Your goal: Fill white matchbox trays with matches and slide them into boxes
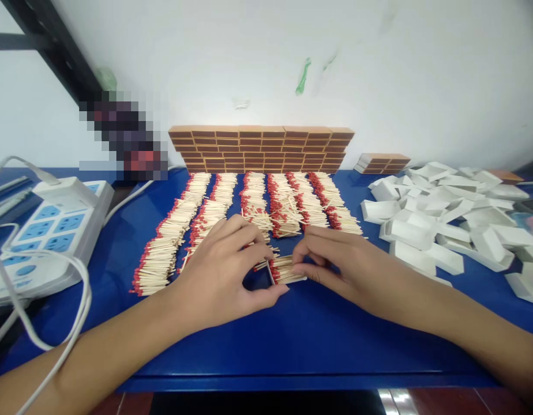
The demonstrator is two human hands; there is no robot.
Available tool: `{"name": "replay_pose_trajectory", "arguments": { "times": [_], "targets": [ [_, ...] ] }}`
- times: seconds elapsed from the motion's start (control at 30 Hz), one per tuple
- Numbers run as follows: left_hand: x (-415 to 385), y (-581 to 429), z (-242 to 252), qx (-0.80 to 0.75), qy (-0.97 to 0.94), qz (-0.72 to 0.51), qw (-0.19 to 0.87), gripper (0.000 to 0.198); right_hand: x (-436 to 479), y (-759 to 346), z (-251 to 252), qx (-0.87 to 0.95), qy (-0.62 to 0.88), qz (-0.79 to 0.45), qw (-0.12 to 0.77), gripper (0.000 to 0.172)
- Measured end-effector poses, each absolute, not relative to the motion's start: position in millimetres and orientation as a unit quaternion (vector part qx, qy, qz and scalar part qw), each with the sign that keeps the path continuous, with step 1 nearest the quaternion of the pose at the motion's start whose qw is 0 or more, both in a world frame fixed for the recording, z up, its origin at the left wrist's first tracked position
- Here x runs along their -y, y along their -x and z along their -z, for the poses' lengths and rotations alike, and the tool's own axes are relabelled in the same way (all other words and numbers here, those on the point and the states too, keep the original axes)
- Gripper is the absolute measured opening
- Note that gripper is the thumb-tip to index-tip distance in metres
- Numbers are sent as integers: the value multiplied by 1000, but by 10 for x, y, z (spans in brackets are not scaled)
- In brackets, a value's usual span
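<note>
A small white tray filled with red-tipped matches (pixel 286 270) lies on the blue table between my hands. My left hand (pixel 232 268) curves around its left end, thumb at the near edge and fingers at the far side. The fingers of my right hand (pixel 331 259) are bent together at the tray's right end, thumb at the near corner. Beyond my hands, several rows of loose matches (pixel 180 216) run away from me, red heads to the left. Part of the rows is hidden behind my left hand.
Stacked brown matchboxes (pixel 262 147) line the wall, with a smaller stack (pixel 383 163) to their right. A heap of white trays (pixel 422 222) covers the right side. A white power strip (pixel 54 230) stands left, its cable (pixel 82 311) looping over my left forearm.
</note>
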State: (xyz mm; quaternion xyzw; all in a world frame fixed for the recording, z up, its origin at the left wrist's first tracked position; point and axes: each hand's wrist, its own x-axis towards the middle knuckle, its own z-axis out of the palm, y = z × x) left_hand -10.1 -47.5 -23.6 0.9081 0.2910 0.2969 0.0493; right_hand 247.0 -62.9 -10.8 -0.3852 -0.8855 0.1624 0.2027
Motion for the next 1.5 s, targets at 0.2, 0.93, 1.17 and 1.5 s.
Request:
{"name": "replay_pose_trajectory", "arguments": {
  "times": [0.2,0.93,1.17,1.5],
  "targets": [
    [476,101,252,-284,-911,-293,51,27,632,-2433,108,885,382,-154,218,13],
    [487,112,250,-264,-920,-283,58,28,381,-2547,292,883,417,-40,214,10],
    [488,109,251,-264,-920,-284,56,29,390,-2596,259,883,426,-66,184,13],
    [485,120,255,-263,-920,-284,58,30,447,-2596,150,885,436,-67,148,7]
  ]
}}
